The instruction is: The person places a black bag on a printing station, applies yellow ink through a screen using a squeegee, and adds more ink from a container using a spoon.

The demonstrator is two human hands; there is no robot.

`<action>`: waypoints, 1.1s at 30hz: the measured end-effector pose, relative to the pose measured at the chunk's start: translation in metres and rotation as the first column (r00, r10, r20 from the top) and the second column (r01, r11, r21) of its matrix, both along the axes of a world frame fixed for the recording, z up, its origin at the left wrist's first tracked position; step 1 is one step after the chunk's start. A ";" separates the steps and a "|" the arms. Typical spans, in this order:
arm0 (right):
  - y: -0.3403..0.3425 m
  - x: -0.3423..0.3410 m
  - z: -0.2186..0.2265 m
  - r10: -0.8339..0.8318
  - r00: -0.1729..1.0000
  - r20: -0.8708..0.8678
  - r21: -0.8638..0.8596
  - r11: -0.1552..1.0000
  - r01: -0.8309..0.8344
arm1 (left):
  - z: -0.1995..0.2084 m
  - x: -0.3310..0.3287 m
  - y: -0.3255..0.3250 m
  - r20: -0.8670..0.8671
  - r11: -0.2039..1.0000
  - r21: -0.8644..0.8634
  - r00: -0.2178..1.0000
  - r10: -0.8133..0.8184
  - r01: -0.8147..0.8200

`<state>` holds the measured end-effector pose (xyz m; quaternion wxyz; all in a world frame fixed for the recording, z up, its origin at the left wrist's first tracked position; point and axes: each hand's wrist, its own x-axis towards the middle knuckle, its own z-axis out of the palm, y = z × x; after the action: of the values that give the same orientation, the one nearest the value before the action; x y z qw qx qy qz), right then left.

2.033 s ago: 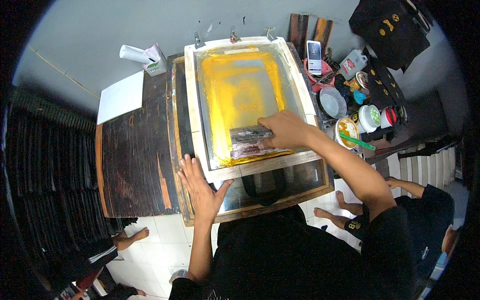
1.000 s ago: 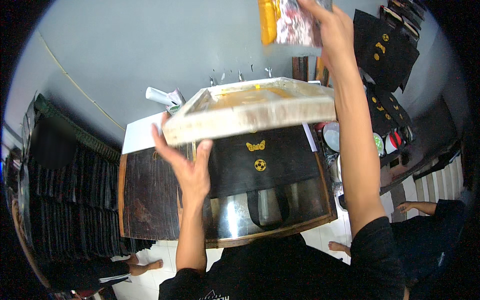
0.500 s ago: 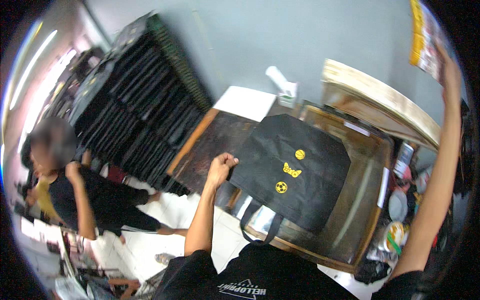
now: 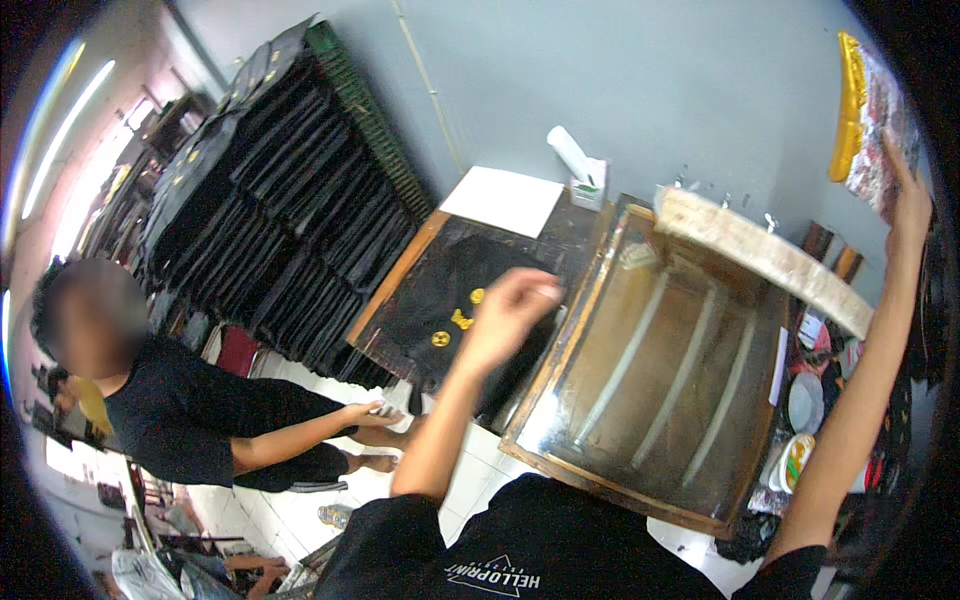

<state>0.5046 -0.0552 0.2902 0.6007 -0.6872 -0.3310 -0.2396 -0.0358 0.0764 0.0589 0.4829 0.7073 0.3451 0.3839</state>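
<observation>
A black cloth bag (image 4: 415,300) with small yellow sports prints lies on the dark board left of the glass-topped table. Above the bag's right side is my left hand (image 4: 508,315), slightly smeared by motion. Its fingers are curled together and I see nothing in them. High at the right, my right hand (image 4: 908,205) has its fingers closed on the edge of a yellow-edged patterned panel (image 4: 868,115). The panel is partly cut off by the dark rim of the view. The glass-topped table (image 4: 650,390) shows several pale streaks on its surface.
A cream, thick-edged frame (image 4: 760,245) stands along the table's back. A white sheet (image 4: 503,198) and a small box with a white roll (image 4: 588,185) lie behind the bag. Tall stacks of black bags (image 4: 290,200) and a person in black (image 4: 190,400) are left; tubs (image 4: 797,460) are right.
The black bag has gone from over the glass-topped table to the board on the left. My left hand has shifted right, over the bag. The person at the left has lowered an arm.
</observation>
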 end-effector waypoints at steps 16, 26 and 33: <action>-0.124 -0.170 -0.143 0.220 0.860 -0.461 -0.073 0.956 -0.284 | -0.090 0.037 -0.148 0.399 0.148 -0.915 0.897 0.190 0.375; -0.152 -0.185 -0.097 0.523 0.836 0.168 -0.937 0.347 -0.029 | 0.082 0.154 -0.166 -0.278 0.665 0.637 0.921 -0.275 0.391; -0.206 -0.136 -0.091 0.501 0.762 0.410 -0.713 0.697 -0.075 | 0.084 0.241 -0.189 -0.380 0.780 0.376 0.851 -0.362 0.500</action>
<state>0.3686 -0.2609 0.1991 0.2199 -0.6823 -0.6679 -0.2003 0.2048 -0.1126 0.1426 0.3207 0.9096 0.1371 0.2258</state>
